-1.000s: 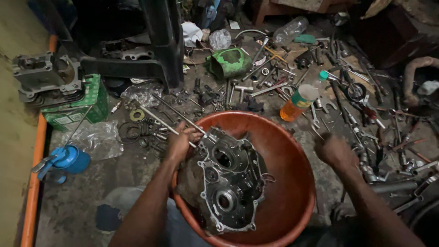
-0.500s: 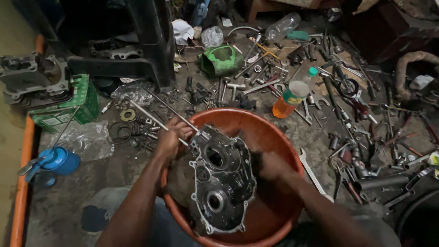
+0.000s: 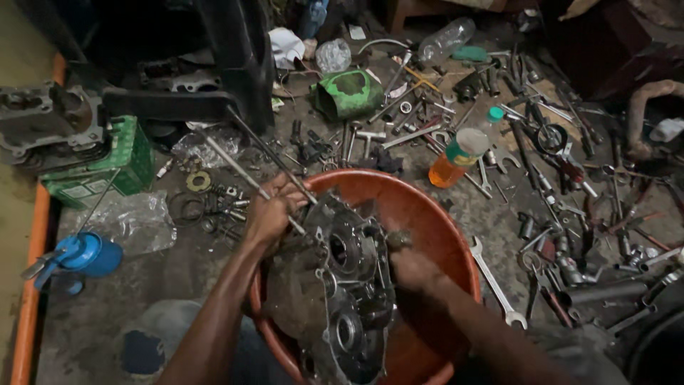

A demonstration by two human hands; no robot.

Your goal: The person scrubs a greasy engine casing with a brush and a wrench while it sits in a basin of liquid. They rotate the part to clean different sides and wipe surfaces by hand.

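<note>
Low centre of the frame, the grimy engine case [image 3: 342,285] stands on edge in the orange basin [image 3: 442,221], long axis top to bottom, the left hand [image 3: 269,214] clenched on its upper-left studs, the right hand [image 3: 412,267] closed against its right face

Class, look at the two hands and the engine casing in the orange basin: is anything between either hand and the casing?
Nothing visible. The left hand grips the engine casing at its upper edge, and the right hand rests against its right side, inside the orange basin.
</note>
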